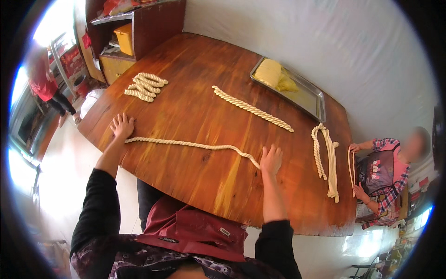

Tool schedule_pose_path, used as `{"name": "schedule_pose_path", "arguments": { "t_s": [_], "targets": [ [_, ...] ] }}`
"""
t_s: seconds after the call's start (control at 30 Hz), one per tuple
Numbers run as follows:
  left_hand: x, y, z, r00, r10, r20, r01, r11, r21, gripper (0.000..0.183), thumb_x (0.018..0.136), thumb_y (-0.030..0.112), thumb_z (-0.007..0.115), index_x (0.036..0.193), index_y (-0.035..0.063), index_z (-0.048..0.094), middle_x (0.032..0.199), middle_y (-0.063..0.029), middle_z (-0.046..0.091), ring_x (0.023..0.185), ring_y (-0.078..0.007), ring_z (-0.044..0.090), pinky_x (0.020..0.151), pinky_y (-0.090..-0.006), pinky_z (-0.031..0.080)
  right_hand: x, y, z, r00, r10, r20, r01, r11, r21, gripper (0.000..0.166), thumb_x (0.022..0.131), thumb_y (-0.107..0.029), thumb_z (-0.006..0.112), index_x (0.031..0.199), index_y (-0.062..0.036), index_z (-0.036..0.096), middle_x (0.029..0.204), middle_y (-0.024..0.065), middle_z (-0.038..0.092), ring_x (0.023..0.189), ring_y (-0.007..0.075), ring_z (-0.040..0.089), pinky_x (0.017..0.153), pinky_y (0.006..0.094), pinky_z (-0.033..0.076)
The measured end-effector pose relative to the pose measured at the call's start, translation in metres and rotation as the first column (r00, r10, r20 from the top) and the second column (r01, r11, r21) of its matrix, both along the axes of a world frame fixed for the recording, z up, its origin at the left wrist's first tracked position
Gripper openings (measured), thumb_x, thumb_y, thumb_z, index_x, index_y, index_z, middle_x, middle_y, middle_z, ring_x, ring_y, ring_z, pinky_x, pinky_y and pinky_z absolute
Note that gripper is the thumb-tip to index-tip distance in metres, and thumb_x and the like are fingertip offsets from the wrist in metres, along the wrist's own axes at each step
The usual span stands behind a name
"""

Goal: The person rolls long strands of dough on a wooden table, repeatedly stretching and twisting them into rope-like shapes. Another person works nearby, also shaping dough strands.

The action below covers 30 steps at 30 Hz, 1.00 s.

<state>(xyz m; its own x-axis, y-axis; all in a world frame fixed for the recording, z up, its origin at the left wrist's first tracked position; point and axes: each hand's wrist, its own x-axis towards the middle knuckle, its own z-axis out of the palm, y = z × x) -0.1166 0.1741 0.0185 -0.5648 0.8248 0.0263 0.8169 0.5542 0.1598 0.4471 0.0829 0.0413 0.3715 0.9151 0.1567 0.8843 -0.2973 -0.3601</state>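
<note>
A long twisted dough rope (195,143) stretches across the wooden table (181,115) between my two hands. My left hand (122,126) lies flat with fingers spread at the rope's left end. At the rope's right end, my right hand (271,160) rests palm down, fingers slightly apart; the end is partly hidden by it. Farther back lies a row of thicker twisted dough ropes (252,108), side by side. Several short twisted dough pieces (145,85) sit at the back left.
A metal tray (322,104) with a dough block (267,72) and yellow plastic stands by the wall. Dough strips (331,164) and a looped twist (315,150) lie at right. A co-worker (386,164) handles a thin dough strand (351,171). Another person (45,80) stands far left.
</note>
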Motion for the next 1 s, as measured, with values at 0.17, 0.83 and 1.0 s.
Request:
{"name": "schedule_pose_path", "arguments": {
  "t_s": [0.17,0.83,1.0],
  "targets": [
    [0.028,-0.079,-0.015,0.935,-0.348,-0.070,0.346,0.938,-0.038,0.054,0.096,0.043,0.031,0.145,0.0186,0.031,0.152,-0.0090,0.022,0.142,-0.0280,0.014,0.114,-0.0462,0.009,-0.033,-0.133,-0.015,0.887,0.275,0.372,-0.374,0.899,0.226,0.024,0.091,-0.016,0.052,0.110,-0.0009,0.055,0.109,0.0215,0.056,0.101,0.0388,0.054,0.096,0.0443,0.039],
    [0.041,-0.105,0.069,0.478,-0.842,0.250,0.776,0.538,0.329,0.024,0.079,0.010,0.065,0.102,0.0034,0.059,0.090,-0.0130,0.063,0.075,-0.0253,0.062,0.069,-0.0330,0.050,0.023,-0.087,0.077,0.799,0.456,-0.391,-0.456,0.884,0.100,0.018,0.080,-0.008,0.064,0.096,-0.0013,0.068,0.082,0.0024,0.063,0.073,0.0096,0.056,0.062,0.0224,0.043],
    [-0.097,-0.054,0.059,0.767,-0.611,0.196,0.575,0.790,0.211,0.035,0.075,0.013,0.067,0.108,0.0018,0.065,0.102,-0.0104,0.063,0.083,-0.0225,0.061,0.076,-0.0376,0.051,0.189,-0.156,0.052,0.881,-0.017,-0.474,-0.106,0.967,-0.231,0.016,0.080,-0.014,0.058,0.083,-0.0024,0.069,0.066,0.0064,0.060,0.056,0.0143,0.055,0.054,0.0269,0.043]
  ]
}}
